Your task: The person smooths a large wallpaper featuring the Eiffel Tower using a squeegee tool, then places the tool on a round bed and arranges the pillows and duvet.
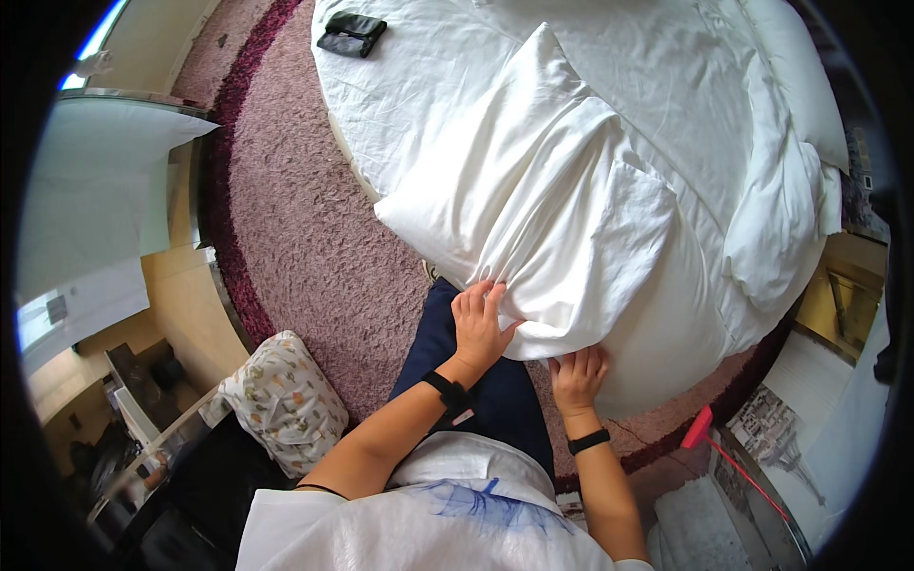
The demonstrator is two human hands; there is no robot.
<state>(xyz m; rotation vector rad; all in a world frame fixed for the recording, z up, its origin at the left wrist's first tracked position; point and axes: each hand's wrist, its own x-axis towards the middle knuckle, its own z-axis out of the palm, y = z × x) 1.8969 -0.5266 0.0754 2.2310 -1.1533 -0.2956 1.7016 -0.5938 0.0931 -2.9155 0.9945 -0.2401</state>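
A rumpled white pillowcase (562, 190) lies across the near edge of the bed, one pointed corner toward the middle of the mattress and another toward the left. Its folds bunch together near my left hand (483, 325), whose fingers are closed on the near edge of the cloth. Slightly to the right and nearer to me, my right hand (577, 378) has its fingers curled over the same cloth's lower edge, the thumb tucked under. Smooth white padding (657, 347) bulges out beside the right hand; whether it is inside the pillowcase cannot be seen.
The round bed (409, 105) carries a black pouch (352, 34) and a crumpled white cover (776, 214). Pink carpet (295, 200) runs along its left. A patterned cushion (290, 400) sits at lower left; a red-headed stick (699, 427) leans at lower right.
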